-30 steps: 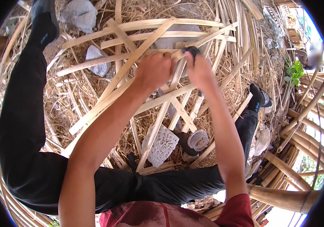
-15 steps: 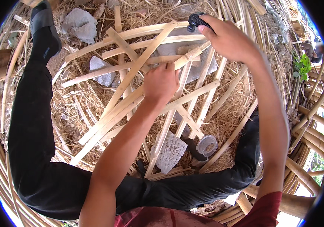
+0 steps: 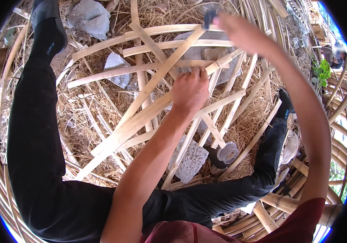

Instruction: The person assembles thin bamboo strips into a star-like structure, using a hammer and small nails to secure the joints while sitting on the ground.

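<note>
I have the left hand [image 3: 190, 91] closed around a split bamboo strip [image 3: 223, 61], which sticks out past both sides of the fist. I'd keep that grip firm and the fingers well clear of the right hand [image 3: 242, 36], which holds a dark object [image 3: 210, 18] beyond it. Blur hides that object's kind; the fist covers the strip's gripped stretch.

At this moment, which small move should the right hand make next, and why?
Probably the right hand should bring the dark tool to the bamboo strip in the left hand: the left fist grips that strip, while the tool, blurred, appears beyond it, apart from it.
</note>
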Action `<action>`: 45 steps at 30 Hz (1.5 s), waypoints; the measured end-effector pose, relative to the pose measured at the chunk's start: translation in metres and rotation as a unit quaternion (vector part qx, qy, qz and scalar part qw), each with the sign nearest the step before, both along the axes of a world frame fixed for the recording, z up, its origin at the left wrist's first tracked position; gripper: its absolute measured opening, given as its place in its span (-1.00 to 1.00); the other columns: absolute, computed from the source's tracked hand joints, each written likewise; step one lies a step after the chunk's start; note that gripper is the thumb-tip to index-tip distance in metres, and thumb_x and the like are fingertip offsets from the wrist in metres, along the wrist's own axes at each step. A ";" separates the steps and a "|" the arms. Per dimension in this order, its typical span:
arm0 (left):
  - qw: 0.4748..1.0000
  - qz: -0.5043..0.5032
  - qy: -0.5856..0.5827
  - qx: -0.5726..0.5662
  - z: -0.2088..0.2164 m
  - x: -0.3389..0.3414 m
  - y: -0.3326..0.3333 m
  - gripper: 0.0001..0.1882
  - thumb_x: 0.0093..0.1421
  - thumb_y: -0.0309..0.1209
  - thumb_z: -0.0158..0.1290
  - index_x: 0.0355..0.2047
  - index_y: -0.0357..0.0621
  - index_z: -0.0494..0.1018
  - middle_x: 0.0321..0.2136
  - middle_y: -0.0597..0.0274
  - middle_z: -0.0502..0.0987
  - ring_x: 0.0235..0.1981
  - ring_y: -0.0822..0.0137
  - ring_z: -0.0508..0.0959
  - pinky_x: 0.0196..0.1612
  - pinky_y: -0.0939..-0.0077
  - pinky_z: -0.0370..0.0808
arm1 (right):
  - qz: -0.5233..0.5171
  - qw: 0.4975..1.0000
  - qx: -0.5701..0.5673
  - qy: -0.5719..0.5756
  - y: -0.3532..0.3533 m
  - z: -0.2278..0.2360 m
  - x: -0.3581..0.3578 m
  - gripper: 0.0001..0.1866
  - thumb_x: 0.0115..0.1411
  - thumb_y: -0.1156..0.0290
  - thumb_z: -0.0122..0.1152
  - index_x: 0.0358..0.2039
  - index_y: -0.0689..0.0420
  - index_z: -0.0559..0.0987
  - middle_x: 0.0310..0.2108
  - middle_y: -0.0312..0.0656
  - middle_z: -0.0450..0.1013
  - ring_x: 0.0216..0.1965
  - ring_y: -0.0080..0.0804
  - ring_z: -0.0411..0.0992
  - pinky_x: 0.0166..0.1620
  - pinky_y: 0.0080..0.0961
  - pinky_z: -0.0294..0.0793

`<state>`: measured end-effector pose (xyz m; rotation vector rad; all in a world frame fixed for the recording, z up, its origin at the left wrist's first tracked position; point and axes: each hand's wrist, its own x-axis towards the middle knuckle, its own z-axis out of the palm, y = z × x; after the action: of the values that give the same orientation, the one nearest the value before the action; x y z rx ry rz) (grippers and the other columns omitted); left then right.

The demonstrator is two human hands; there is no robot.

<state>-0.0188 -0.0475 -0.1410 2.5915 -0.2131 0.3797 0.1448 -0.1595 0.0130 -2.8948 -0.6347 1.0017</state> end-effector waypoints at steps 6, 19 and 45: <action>1.000 -0.002 -0.010 -0.003 0.003 -0.001 -0.002 -0.70 0.14 -0.31 0.23 -0.22 -0.28 0.57 -0.47 0.14 0.61 -0.49 0.16 0.67 -0.41 0.36 0.63 | -0.026 0.999 -0.024 -0.010 -0.017 0.007 0.026 -0.45 0.50 -0.01 -0.28 0.16 0.17 0.44 0.06 0.03 0.48 0.00 -0.18 0.50 0.07 -0.03 0.48; 1.000 -0.022 -0.019 0.001 -0.005 -0.009 -0.006 -0.72 0.15 -0.34 0.18 -0.20 -0.28 0.59 -0.45 0.12 0.63 -0.52 0.20 0.66 -0.35 0.36 0.61 | -0.112 0.994 0.002 -0.015 -0.016 0.006 -0.028 -0.54 0.50 0.07 -0.24 0.09 0.16 0.44 -0.25 -0.01 0.54 -0.37 -0.26 0.53 -0.19 -0.20 0.57; 0.999 -0.049 -0.003 0.015 -0.005 -0.012 -0.019 -0.76 0.14 -0.41 0.21 -0.20 -0.27 0.59 -0.46 0.08 0.62 -0.53 0.16 0.66 -0.41 0.37 0.63 | 0.029 0.964 -0.219 0.149 -0.024 0.017 -0.021 -0.56 0.51 0.13 -0.23 -0.03 0.29 0.43 -0.43 -0.11 0.46 -0.65 -0.30 0.42 -0.44 -0.31 0.54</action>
<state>-0.0306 -0.0664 -0.1460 2.5981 -0.3490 0.3519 0.1236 -0.1839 0.0304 -2.9792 -0.5352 1.7438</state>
